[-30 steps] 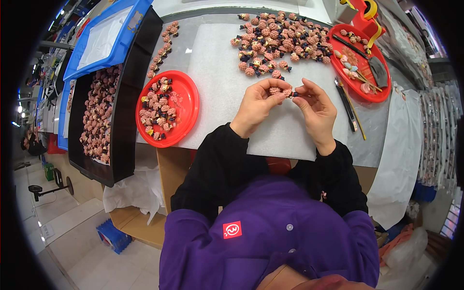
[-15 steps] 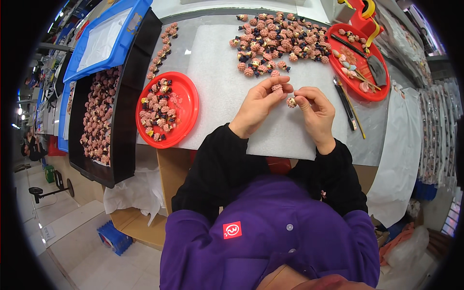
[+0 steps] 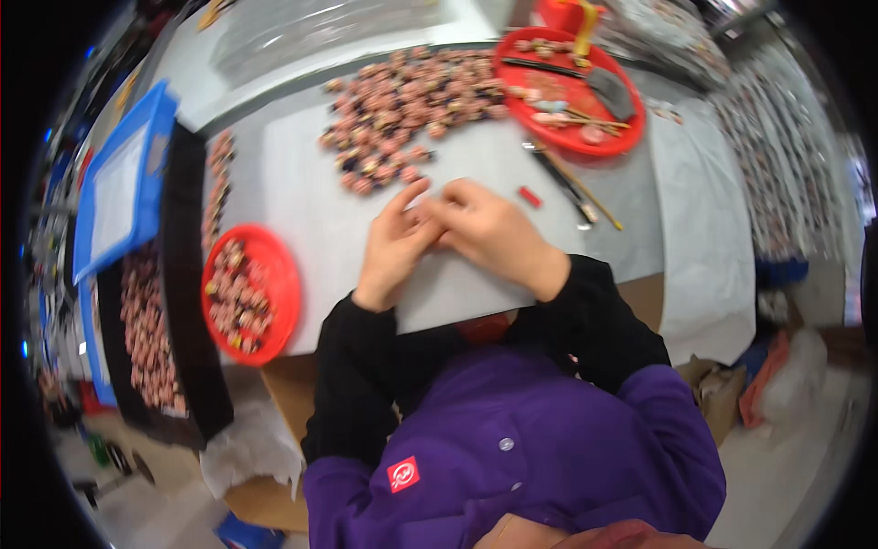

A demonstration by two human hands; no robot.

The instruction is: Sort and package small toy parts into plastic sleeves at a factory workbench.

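Nearer us than the pink-figure pile (image 3: 416,96), our left hand (image 3: 390,252) and right hand (image 3: 498,233) meet curled, contents we cannot tell, apparently mid-handling, likely needing a steady pinch next

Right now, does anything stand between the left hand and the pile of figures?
Nothing visible does: the left hand is close to the pile of figures; the right hand is beside the left, not between.

Pink/dk. blue pcs. (image 3: 412,99), red plates (image 3: 288,293)

Two hands (image 3: 389,258), two plates (image 3: 287,297), one red block (image 3: 530,196).
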